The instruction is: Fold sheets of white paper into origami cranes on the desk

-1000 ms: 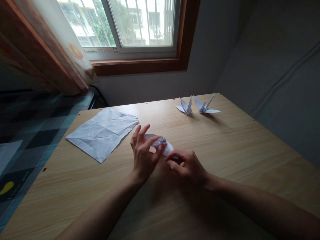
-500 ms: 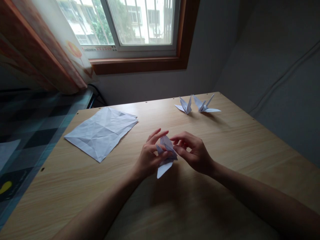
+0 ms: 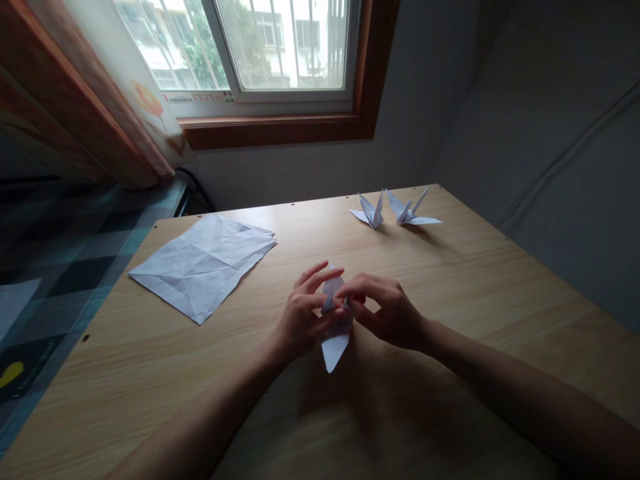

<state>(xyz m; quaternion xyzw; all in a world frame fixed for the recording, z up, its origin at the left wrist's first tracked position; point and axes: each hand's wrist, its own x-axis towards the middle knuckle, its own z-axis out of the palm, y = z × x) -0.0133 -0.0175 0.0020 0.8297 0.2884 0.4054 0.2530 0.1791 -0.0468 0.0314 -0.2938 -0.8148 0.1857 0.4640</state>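
Between my hands, just over the table, is a white folded paper crane (image 3: 335, 345), with one pointed wing toward me and another pointing away. My left hand (image 3: 303, 313) grips its left side, thumb and index finger closed on the paper while other fingers stretch out above. From the right, my right hand (image 3: 387, 308) pinches a small part of the crane between thumb and index finger. Fingers cover the middle of the crane, so its folds there are hidden.
Two finished-looking paper cranes (image 3: 371, 212) stand near the table's far edge. Several creased white sheets (image 3: 200, 267) lie at the left of the wooden table (image 3: 450, 280). A checked cloth (image 3: 75, 267) covers a surface beyond the left edge, below a curtain (image 3: 100, 100).
The crane has turned so that its near wing points more directly toward me. My right hand has moved left onto the crane and now pinches it.
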